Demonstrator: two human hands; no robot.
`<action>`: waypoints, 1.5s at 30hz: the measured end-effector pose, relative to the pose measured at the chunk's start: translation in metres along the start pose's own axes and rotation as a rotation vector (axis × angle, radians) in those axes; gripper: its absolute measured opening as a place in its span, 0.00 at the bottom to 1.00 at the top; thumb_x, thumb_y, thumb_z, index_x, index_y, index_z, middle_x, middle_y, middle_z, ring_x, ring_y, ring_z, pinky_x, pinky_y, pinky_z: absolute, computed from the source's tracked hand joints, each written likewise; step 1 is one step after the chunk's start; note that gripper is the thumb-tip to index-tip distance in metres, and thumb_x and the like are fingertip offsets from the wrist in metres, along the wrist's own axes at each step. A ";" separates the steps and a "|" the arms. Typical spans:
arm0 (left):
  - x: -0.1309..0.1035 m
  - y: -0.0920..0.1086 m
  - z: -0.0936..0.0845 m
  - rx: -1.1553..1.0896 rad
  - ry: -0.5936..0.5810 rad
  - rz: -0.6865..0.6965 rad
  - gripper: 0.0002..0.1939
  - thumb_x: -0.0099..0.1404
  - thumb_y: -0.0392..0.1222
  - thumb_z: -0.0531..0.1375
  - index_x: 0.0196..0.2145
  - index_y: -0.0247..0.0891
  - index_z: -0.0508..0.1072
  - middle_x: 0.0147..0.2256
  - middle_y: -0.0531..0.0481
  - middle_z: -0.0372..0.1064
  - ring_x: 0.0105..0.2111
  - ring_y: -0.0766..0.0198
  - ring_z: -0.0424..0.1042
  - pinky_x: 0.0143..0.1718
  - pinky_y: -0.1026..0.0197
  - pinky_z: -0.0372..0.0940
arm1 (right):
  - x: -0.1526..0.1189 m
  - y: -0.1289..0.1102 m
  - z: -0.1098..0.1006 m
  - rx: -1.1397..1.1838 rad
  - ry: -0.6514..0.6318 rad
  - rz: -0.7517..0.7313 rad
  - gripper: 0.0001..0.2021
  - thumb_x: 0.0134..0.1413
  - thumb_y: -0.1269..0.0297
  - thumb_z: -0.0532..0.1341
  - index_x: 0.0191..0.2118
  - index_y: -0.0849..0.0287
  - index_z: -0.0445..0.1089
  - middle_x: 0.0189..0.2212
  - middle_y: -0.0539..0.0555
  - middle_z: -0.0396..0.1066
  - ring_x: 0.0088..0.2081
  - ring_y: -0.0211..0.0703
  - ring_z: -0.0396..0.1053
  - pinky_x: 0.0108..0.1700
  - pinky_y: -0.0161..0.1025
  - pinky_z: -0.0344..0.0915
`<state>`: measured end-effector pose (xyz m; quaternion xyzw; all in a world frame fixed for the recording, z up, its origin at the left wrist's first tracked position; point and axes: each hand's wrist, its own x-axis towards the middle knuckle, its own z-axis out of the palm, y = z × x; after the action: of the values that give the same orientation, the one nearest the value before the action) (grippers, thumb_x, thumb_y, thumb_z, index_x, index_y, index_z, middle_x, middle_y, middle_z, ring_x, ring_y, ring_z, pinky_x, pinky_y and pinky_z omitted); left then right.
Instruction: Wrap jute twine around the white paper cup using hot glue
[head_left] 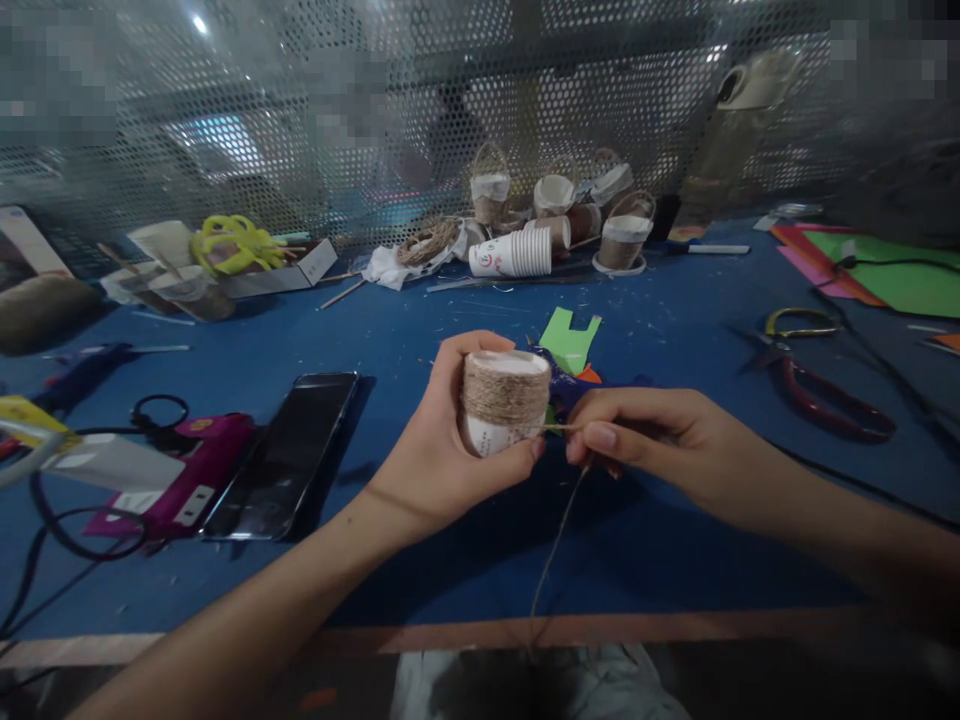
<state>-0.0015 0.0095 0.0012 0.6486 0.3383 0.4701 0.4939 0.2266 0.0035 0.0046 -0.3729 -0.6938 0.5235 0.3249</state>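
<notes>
Winding step: left hand [439, 440] clamped round paper cup [504, 402]; right hand [645, 435] pinches twine [559, 520] taut near table front edge. Next wrap likely needs steady tension.

The person's bare left hand [439, 450] was raised in the middle of the view, its fingers [450, 352] curled forward and the thumb pressed in from below, closed in a firm grasp. The left forearm ran down to the lower left edge. The bare right hand [645, 430] lay just beside it, palm down, thumb and forefinger pinched together at the tips, its forearm stretching away to the right.
</notes>
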 end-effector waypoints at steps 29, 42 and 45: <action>0.000 -0.010 -0.005 -0.317 -0.154 -0.124 0.35 0.49 0.22 0.73 0.50 0.45 0.70 0.42 0.56 0.75 0.38 0.69 0.74 0.39 0.70 0.70 | 0.001 -0.004 0.000 -0.138 0.017 -0.080 0.10 0.68 0.61 0.62 0.33 0.53 0.74 0.30 0.43 0.73 0.34 0.35 0.69 0.39 0.32 0.63; 0.000 -0.009 -0.002 -0.355 -0.156 -0.149 0.34 0.48 0.24 0.74 0.49 0.46 0.71 0.42 0.57 0.75 0.38 0.70 0.74 0.39 0.70 0.71 | 0.002 -0.005 0.001 -0.155 0.004 -0.089 0.11 0.69 0.62 0.61 0.32 0.53 0.71 0.30 0.41 0.71 0.34 0.32 0.66 0.38 0.29 0.61; 0.000 -0.007 -0.001 -0.342 -0.148 -0.169 0.33 0.49 0.26 0.75 0.49 0.46 0.71 0.41 0.56 0.75 0.38 0.70 0.74 0.40 0.70 0.71 | 0.002 -0.006 0.001 -0.148 -0.004 -0.087 0.10 0.69 0.62 0.61 0.32 0.53 0.71 0.30 0.41 0.71 0.34 0.32 0.66 0.39 0.29 0.61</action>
<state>-0.0024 0.0121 -0.0058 0.5573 0.2697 0.4285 0.6581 0.2240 0.0034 0.0104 -0.3642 -0.7468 0.4568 0.3177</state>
